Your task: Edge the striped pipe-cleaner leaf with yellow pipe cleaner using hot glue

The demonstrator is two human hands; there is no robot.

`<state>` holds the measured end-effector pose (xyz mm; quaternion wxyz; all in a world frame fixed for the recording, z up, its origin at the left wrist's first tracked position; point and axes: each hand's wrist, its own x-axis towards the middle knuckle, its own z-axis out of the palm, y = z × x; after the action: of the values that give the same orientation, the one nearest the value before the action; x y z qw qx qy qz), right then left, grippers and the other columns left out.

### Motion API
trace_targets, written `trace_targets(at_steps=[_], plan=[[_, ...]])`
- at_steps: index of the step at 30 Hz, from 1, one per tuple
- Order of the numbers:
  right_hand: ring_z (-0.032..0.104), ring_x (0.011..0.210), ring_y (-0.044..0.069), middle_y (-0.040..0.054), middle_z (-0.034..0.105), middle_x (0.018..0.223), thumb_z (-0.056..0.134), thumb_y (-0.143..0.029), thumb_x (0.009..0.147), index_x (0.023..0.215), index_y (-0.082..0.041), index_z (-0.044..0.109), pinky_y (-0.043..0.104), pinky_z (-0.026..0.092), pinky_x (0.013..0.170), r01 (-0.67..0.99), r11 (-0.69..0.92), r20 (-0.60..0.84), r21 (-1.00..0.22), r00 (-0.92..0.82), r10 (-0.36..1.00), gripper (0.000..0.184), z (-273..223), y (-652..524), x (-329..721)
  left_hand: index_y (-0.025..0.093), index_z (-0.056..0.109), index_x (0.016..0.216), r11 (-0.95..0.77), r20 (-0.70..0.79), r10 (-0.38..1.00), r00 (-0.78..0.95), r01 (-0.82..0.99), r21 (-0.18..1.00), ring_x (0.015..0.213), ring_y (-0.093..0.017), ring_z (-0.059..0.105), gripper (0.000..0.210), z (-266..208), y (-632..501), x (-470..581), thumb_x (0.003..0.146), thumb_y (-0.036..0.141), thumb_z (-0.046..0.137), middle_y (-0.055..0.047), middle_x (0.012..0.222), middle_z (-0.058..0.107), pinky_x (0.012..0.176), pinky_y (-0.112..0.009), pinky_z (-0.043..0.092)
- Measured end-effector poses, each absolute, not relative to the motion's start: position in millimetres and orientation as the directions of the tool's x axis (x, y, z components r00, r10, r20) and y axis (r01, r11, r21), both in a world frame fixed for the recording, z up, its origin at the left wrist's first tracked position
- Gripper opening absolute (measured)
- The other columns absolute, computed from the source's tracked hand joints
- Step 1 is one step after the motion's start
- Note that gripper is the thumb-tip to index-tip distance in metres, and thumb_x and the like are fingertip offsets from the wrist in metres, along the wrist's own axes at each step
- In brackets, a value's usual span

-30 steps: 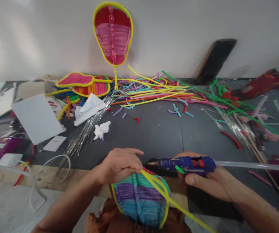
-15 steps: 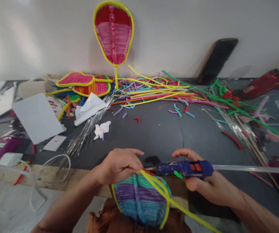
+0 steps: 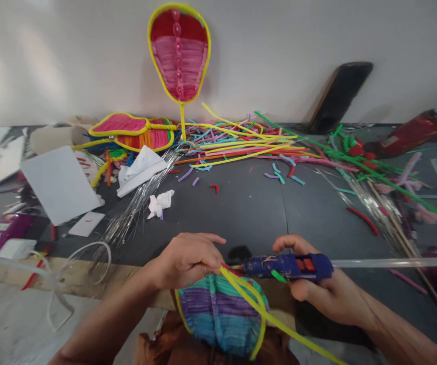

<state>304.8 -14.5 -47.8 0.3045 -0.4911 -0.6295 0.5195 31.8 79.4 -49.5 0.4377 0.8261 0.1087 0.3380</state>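
Observation:
My left hand point(image 3: 193, 258) is closed, thumb and fingers pinching the top edge of a petal-shaped panel and a yellow pipe cleaner there. The panel point(image 3: 222, 314) has teal, purple and blue rows with a yellow rim. From the pinch, the yellow pipe cleaner point(image 3: 290, 330) loops and trails down to the right. My right hand point(image 3: 317, 284) grips a blue glue gun point(image 3: 271, 265), its nozzle pointing left at the panel's top edge, close to my left fingertips. A clear glue stick point(image 3: 386, 262) sticks out of the gun's back end.
A finished pink panel point(image 3: 180, 61) with yellow rim stands against the wall. Loose pipe cleaners point(image 3: 249, 144) lie along the back. A phone point(image 3: 340, 96) leans at right near a red bottle point(image 3: 412, 133). White paper point(image 3: 61, 185) and thin wires point(image 3: 135, 197) lie at left.
Almost nothing differs. Both hands, the panel and the glue gun hold nearly the same place; the whole view has shifted very slightly.

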Motion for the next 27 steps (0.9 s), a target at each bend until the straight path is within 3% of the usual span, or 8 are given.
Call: trace_targets(at_steps=[8, 18, 27], plan=[[0.049, 0.06, 0.014, -0.0029, 0.049, 0.072, 0.062, -0.049, 0.083, 0.111, -0.025, 0.048, 0.022, 0.04, 0.05, 0.341, -0.035, -0.155, -0.94, -0.332, 0.931, 0.039, -41.2, -11.8, 307.6, 0.016, 0.059, 0.079, -0.6, 0.459, 0.479, 0.748, -0.102, 0.794, 0.07, -0.013, 0.071, 0.011, -48.7, 78.5, 31.9, 0.089, 0.012, 0.057, -0.006, 0.073, 0.074, 0.089, -0.037, 0.056], [0.051, 0.066, 0.014, -0.0004, 0.055, 0.083, 0.059, -0.059, 0.082, 0.106, -0.024, 0.05, 0.022, 0.04, 0.053, 0.403, 0.005, -0.192, -0.915, -0.449, 0.873, 0.043, -18.9, 1.8, 312.7, 0.015, 0.059, 0.082, -0.597, 0.455, 0.465, 0.76, -0.11, 0.795, 0.072, -0.014, 0.072, 0.009, -48.1, 79.2, 31.8, 0.089, 0.011, 0.056, -0.007, 0.074, 0.074, 0.089, -0.039, 0.056], [0.051, 0.062, 0.013, -0.0013, 0.055, 0.077, 0.06, -0.054, 0.084, 0.102, -0.024, 0.05, 0.022, 0.041, 0.052, 0.408, 0.017, -0.148, -0.913, -0.369, 0.917, 0.036, -6.7, 3.2, 313.4, 0.015, 0.058, 0.079, -0.62, 0.466, 0.47, 0.75, -0.096, 0.779, 0.067, -0.013, 0.069, 0.011, -46.0, 79.3, 32.9, 0.09, 0.014, 0.056, -0.006, 0.069, 0.071, 0.087, -0.038, 0.058]])
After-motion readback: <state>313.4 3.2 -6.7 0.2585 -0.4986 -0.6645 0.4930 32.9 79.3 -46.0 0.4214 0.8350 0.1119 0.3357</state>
